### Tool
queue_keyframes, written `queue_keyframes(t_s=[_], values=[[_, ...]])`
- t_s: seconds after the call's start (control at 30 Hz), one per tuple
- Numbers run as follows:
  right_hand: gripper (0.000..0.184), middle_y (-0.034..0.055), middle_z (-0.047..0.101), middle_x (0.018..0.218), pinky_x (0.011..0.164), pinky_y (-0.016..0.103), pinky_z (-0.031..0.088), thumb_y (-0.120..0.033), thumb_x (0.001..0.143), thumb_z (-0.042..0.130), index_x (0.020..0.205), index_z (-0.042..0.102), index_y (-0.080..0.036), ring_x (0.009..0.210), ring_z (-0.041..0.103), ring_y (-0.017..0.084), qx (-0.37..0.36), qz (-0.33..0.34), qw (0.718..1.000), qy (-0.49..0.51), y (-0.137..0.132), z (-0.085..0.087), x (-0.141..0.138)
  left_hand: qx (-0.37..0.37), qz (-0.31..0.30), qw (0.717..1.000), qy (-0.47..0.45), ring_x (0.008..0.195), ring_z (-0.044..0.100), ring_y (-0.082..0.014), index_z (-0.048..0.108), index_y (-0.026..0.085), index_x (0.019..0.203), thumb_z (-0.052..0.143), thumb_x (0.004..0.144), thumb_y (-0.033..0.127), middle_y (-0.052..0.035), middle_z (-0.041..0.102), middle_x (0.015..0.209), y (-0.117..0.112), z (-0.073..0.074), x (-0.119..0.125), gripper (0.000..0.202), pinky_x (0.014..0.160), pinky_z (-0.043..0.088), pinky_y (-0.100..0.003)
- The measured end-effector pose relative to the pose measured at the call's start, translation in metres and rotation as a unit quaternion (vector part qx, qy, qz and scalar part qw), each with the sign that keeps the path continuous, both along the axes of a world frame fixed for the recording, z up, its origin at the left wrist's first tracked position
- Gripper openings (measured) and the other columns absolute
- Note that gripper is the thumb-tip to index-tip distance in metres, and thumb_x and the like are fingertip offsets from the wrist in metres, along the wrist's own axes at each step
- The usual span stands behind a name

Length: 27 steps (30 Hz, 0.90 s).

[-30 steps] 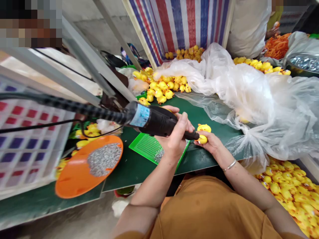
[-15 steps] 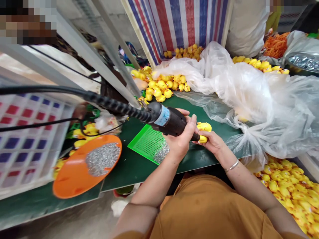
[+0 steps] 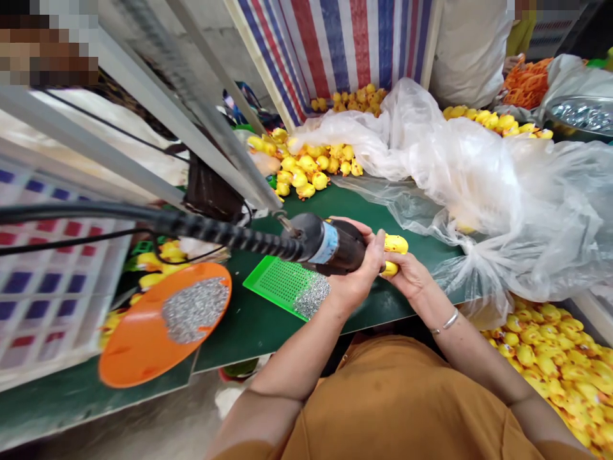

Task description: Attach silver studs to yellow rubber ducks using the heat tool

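1. Table point(image 3: 364, 207), flat and dark green, lies under your work.
2. Bright green, perforated plastic tray point(image 3: 272, 281) sits beside your left hand point(image 3: 360, 271), presumably for easy reach.
3. Black, cylindrical plastic power tool point(image 3: 352, 246): your left hand wraps it, pointing it toward your right hand point(image 3: 412, 275).
4. Yellow, rounded plastic toy duck point(image 3: 391, 269): your right fingers pinch it above the table, apparently bracing it; tool contact is hidden.
5. Small silver metal bits point(image 3: 313, 297) lie in the tray.
6. Against the earlier frame, the power tool sits further right, its front end mostly hidden.
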State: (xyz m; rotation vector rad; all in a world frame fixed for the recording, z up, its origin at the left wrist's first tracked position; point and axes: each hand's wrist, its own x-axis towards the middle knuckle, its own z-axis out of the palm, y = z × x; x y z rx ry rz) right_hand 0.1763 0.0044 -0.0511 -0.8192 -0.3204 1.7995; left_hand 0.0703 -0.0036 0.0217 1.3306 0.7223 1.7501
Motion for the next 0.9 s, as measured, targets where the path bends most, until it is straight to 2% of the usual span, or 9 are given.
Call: queue_keyframes(t_s=[0.13,0.27,0.43,0.63,0.7,0.77,0.83,0.9], values=[[0.024,-0.0013,0.069,0.063,0.055,0.022,0.052,-0.012,0.052,0.084,0.069,0.067,-0.014,0.057,0.062,0.011,-0.027,0.002,1.0,-0.005,-0.001,0.0,-0.001,-0.001,-0.037,0.999,0.001,0.04,0.051,-0.0061,0.053,0.021,0.087,0.076,0.078,0.042,0.0091,0.052,0.058,0.006,0.0,-0.005,0.032,0.044,0.048,-0.021],[0.024,-0.0014,0.07,0.065,0.059,0.023,0.054,-0.012,0.053,0.084,0.071,0.068,-0.014,0.059,0.063,0.011,-0.029,0.015,0.999,0.011,-0.003,-0.001,-0.005,0.01,-0.038,0.999,-0.017,0.039,0.05,-0.0061,0.055,0.021,0.087,0.075,0.08,0.035,0.0093,0.051,0.056,0.005,0.001,-0.006,0.026,0.044,0.046,-0.021],[0.024,-0.0014,0.07,0.069,0.059,0.021,0.052,-0.012,0.055,0.084,0.073,0.068,-0.015,0.061,0.064,0.011,0.013,0.026,0.999,0.035,0.001,-0.001,-0.01,0.022,0.033,0.999,-0.016,0.045,0.051,-0.0067,0.058,0.022,0.092,0.078,0.078,0.03,0.0089,0.052,0.057,-0.003,0.003,-0.004,0.026,0.05,0.047,-0.022],[0.029,-0.001,0.069,0.065,0.057,0.022,0.053,-0.012,0.048,0.086,0.071,0.068,-0.014,0.058,0.062,0.011,-0.019,0.025,0.999,0.032,-0.003,-0.003,-0.012,-0.017,0.053,0.998,-0.022,0.045,0.052,-0.0061,0.057,0.02,0.087,0.078,0.076,0.032,0.0079,0.056,0.061,-0.005,-0.002,-0.004,0.027,0.051,0.048,-0.023],[0.032,-0.0005,0.07,0.066,0.056,0.022,0.053,-0.014,0.046,0.087,0.071,0.068,-0.014,0.058,0.062,0.011,-0.021,0.014,0.999,0.026,-0.003,-0.002,-0.016,-0.019,0.053,0.998,-0.015,0.044,0.052,-0.0065,0.058,0.02,0.088,0.078,0.076,0.031,0.008,0.056,0.061,-0.006,0.002,-0.004,0.026,0.051,0.048,-0.023],[0.034,0.0,0.07,0.068,0.057,0.025,0.054,-0.018,0.045,0.087,0.073,0.067,-0.015,0.059,0.063,0.013,-0.016,-0.004,1.0,-0.009,0.0,0.0,-0.019,-0.015,0.05,0.998,-0.027,0.043,0.053,-0.0073,0.058,0.02,0.089,0.078,0.076,0.029,0.0091,0.054,0.057,-0.006,0.012,-0.003,0.026,0.05,0.049,-0.023],[0.038,-0.0003,0.069,0.067,0.056,0.027,0.054,-0.022,0.044,0.087,0.075,0.067,-0.015,0.059,0.062,0.014,0.0,-0.035,0.996,-0.083,0.004,0.005,-0.017,-0.007,0.053,0.997,-0.055,0.042,0.053,-0.0081,0.057,0.021,0.089,0.078,0.075,0.028,0.0101,0.052,0.054,-0.002,0.025,-0.003,0.026,0.05,0.049,-0.024],[0.043,-0.0004,0.069,0.068,0.058,0.027,0.053,-0.026,0.043,0.087,0.081,0.068,-0.016,0.062,0.062,0.014,0.026,-0.06,0.979,-0.192,0.001,0.013,0.001,-0.002,0.075,0.994,-0.083,0.042,0.053,-0.0085,0.057,0.021,0.087,0.078,0.074,0.029,0.0102,0.05,0.052,0.008,0.035,-0.007,0.026,0.049,0.048,-0.024]])
